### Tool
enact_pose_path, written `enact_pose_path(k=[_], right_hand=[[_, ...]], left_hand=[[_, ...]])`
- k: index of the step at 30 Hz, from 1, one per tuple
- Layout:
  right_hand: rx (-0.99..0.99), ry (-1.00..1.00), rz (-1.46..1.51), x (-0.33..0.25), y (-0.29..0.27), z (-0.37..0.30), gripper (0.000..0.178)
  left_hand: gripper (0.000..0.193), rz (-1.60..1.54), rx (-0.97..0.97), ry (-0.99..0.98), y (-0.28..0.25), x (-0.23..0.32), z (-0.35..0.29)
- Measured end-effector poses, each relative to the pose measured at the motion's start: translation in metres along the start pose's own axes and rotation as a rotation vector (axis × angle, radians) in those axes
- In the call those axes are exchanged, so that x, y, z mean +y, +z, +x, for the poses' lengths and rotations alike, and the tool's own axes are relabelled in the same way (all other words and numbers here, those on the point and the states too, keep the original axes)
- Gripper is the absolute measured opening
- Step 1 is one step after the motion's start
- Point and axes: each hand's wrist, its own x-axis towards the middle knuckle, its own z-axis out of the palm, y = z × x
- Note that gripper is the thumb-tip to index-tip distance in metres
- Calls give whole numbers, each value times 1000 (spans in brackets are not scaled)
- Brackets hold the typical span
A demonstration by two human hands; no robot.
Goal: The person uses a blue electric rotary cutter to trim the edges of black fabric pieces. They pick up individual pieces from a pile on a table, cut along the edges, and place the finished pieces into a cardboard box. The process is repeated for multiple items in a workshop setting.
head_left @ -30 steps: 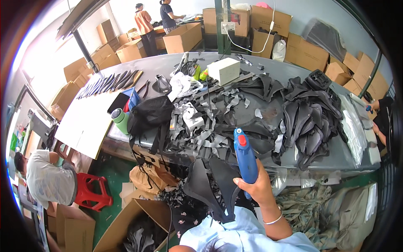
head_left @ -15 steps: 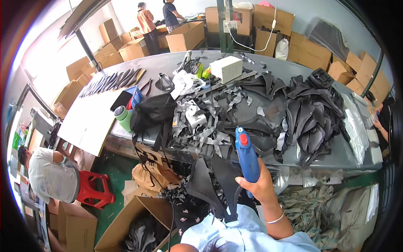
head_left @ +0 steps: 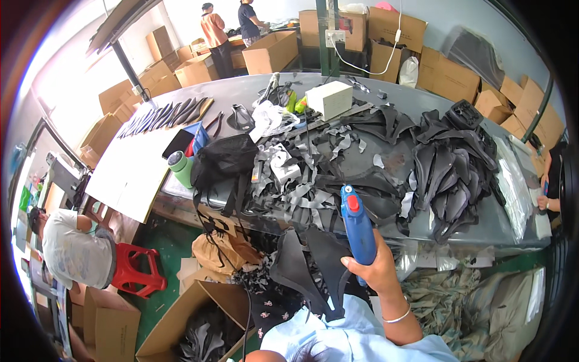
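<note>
My right hand (head_left: pixel 379 268) is closed around the grip of a blue hand-held power tool (head_left: pixel 360 232) with a red button and a slim tip; its exact kind is unclear. The tip points away from me, toward the table's near edge. Just left of the tool, a dark grey V-shaped padded piece (head_left: pixel 291 265) hangs over my lap. Beyond the tip lies another dark shaped piece (head_left: pixel 368 178) on the table. My left hand is out of sight.
Grey offcut strips (head_left: pixel 304 199) cover the grey table's middle. A pile of dark shaped pieces (head_left: pixel 449 169) lies to the right. A black bag (head_left: pixel 222 161), green bottle (head_left: pixel 180 169) and white box (head_left: pixel 329 99) stand there too. An open carton (head_left: pixel 163 320) sits at lower left.
The whole view has shifted slightly. My right hand keeps the blue tool in nearly the same place, and the padded piece stays over my lap.
</note>
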Motion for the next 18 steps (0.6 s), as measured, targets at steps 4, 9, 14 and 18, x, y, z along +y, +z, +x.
enact_pose_path(k=[4, 9, 14, 18], right_hand=[[7, -64, -34, 1, 0, -1, 42], [-45, -44, 39, 6, -5, 1, 43], [-49, -33, -22, 11, -5, 2, 44], [73, -210, -296, 15, 5, 3, 50]], left_hand=[[35, 789, 307, -295, -39, -8, -34], [67, 632, 426, -1437, -78, -41, -74], [33, 186, 617, -1683, -89, -36, -92], [23, 207, 737, -1619, -89, -30, -93]])
